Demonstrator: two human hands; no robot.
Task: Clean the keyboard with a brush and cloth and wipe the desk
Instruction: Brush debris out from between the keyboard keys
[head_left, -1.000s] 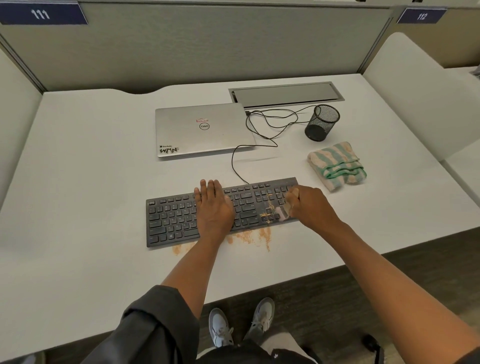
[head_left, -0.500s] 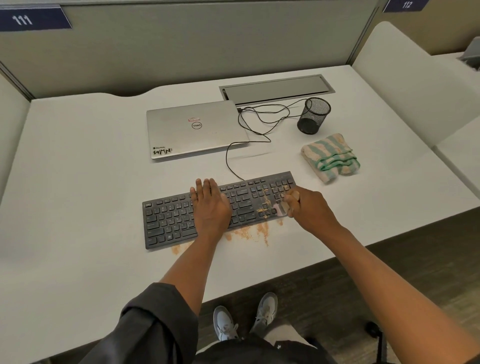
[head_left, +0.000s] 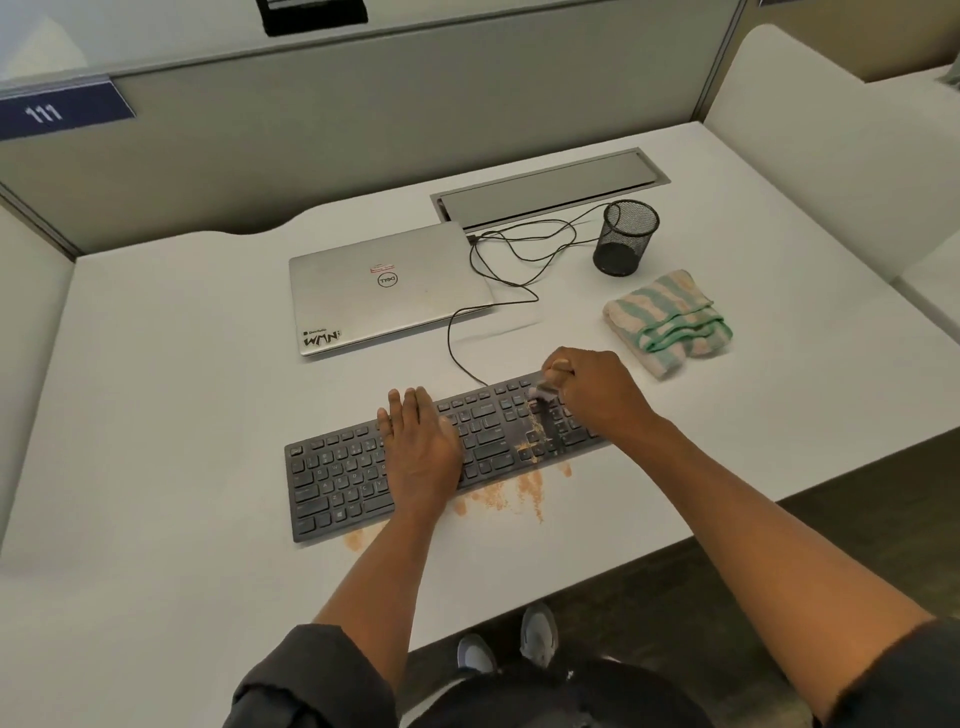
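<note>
A black keyboard lies on the white desk, with orange-tan crumbs on its right keys and on the desk along its front edge. My left hand rests flat on the middle keys, fingers straight. My right hand grips a small brush whose bristles touch the right-hand keys near the back row. A folded green and cream striped cloth lies on the desk to the right, behind the keyboard.
A shut silver laptop lies behind the keyboard, with black cable looping beside it. A black mesh pen cup and a grey cable hatch are at the back. Partition walls enclose the desk. The front edge is near my shoes.
My right hand has moved the brush away from me, from the front keys up to the back row of the right-hand keys. My left hand has stayed flat on the keyboard.
</note>
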